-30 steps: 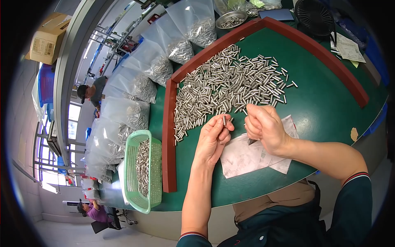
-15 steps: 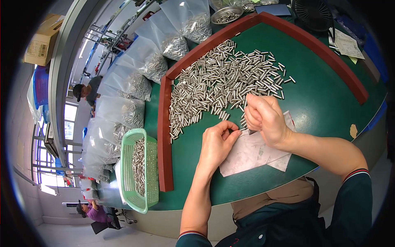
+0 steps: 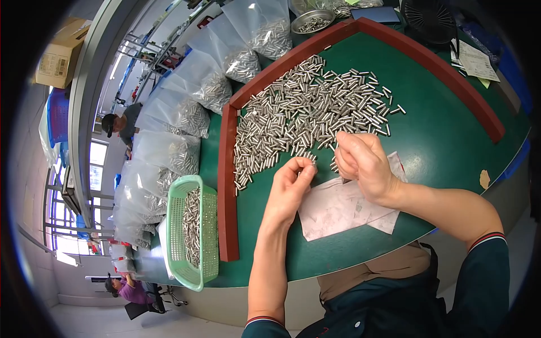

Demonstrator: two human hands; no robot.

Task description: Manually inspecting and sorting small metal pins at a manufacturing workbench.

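A broad heap of short metal pins (image 3: pixel 304 112) lies on the green tabletop. At the heap's near edge is my left hand (image 3: pixel 288 188), thumb and forefinger pressed together beside some pins; whatever sits between the fingertips is hidden. My right hand (image 3: pixel 366 169) is curled into a fist to the right of it, close to the pins. Something small and dark shows under that fist, too covered to name. Beneath both wrists a stained, pale pink sheet (image 3: pixel 324 214), cloth or paper, lies on the table.
A dark red raised border (image 3: pixel 228 186) bounds the heap on the left and far sides. Left of it stands a green plastic basket (image 3: pixel 209 236) holding pins. Clear bags of pins (image 3: pixel 242 65) line the left, near a metal bowl (image 3: pixel 313 15). A black fan (image 3: pixel 428 19) stands far right. Two people are off left.
My left hand has moved left and slightly away from me, from beside the right fist to the heap's near edge. The right fist stays almost where it was.
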